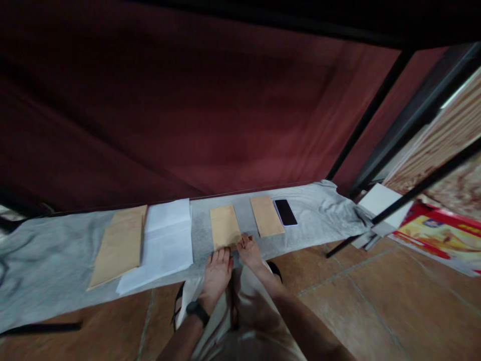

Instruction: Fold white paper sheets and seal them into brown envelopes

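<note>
A brown paper envelope (pixel 224 223) lies on the grey cloth in front of me. Across its near edge rests my left hand (pixel 218 268), palm down with the fingers laid out flat. My right hand (pixel 249 250) is at the envelope's near right corner, its fingers curled together against the paper; the fingertips are partly hidden. Just right of the hands lies a second brown envelope (pixel 267 215), with a dark-screened phone (pixel 286 212) beside it. To the left are white paper sheets (pixel 169 240), partly covered by a stack of larger brown envelopes (pixel 122 243).
The grey cloth (pixel 311 215) covers a long, narrow bench. A dark red fabric panel (pixel 225 125) rises behind it. At right are black metal bars (pixel 370 115), a white box (pixel 385 203) and a red-and-yellow carton (pixel 443 233). Brown tiles (pixel 349 296) form the floor.
</note>
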`<state>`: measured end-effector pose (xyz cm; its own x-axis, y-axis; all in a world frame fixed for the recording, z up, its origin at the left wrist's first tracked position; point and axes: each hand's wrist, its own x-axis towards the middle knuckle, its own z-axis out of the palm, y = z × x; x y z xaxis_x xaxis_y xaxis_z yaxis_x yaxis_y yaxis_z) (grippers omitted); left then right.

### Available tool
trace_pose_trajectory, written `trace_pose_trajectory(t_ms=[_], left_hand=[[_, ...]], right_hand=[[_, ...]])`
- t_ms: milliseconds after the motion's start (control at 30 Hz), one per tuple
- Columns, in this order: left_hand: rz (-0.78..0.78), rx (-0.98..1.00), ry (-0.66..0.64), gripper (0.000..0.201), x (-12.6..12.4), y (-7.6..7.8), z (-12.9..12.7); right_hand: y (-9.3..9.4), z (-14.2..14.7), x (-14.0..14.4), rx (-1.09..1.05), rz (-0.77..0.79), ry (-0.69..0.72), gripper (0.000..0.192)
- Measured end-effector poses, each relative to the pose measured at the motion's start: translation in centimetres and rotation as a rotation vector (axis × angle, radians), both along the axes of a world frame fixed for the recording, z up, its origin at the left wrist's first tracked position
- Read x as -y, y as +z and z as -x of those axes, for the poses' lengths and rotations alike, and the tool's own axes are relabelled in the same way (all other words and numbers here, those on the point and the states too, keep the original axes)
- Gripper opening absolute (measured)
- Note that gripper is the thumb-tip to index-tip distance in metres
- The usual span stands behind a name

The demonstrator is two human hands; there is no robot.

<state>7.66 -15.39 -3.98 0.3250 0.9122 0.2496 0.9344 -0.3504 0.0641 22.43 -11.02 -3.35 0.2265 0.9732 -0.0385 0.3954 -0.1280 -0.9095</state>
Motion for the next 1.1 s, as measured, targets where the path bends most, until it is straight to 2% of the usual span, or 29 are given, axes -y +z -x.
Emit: trace_pose_trajectory(t_ms=[100, 333, 433, 533, 633, 667, 733, 867, 1000, 1100], left_hand=[[0.017, 0.003, 0.008, 0.031, -0.7, 1.0, -0.2], [0.054, 0.124, 0.065, 0.031, -2.6, 2.7, -1.0], [0.078, 0.388, 0.146, 0.023, -3.7, 4.5, -0.6], [0.120, 0.934, 0.269, 0.018, -4.8, 6.0, -0.2], [0.232, 1.570, 0.374, 0.024, -4.9, 5.6, -0.4], [0.279, 1.721, 0.404, 0.026, -4.7, 5.1, -0.7], [0.388, 1.876, 0.484, 0.027, -3.9, 3.6, -1.4], [0.512, 1.866, 0.540, 0.021, -2.6, 1.4, -2.7], [0.603, 1.797, 0.555, 0.019, -2.4, 1.1, -2.4], [0.698, 1.723, 0.559, 0.022, -1.9, 1.0, -1.1]], right_hand=[[0.2, -0.5, -0.8, -0.150, 0.033, -0.045, 0.020], [1.7, 0.3, -0.6, -0.481, 0.040, -0.048, 0.034], [2.7, 0.7, -0.3, -0.551, -0.006, -0.023, 0.035], [3.3, 0.5, -0.1, -0.553, -0.072, -0.027, 0.031], [3.2, 0.0, 0.4, -0.408, -0.230, -0.032, 0.029], [3.0, -0.2, 0.7, -0.336, -0.283, -0.016, 0.029], [2.5, -0.4, 1.4, -0.196, -0.341, 0.052, 0.033], [1.0, -0.2, 3.0, 0.067, -0.386, 0.268, 0.039], [-1.0, -0.1, 4.4, 0.375, -0.412, 0.462, 0.043], [-2.2, -0.4, 5.2, 0.568, -0.432, 0.490, 0.050]])
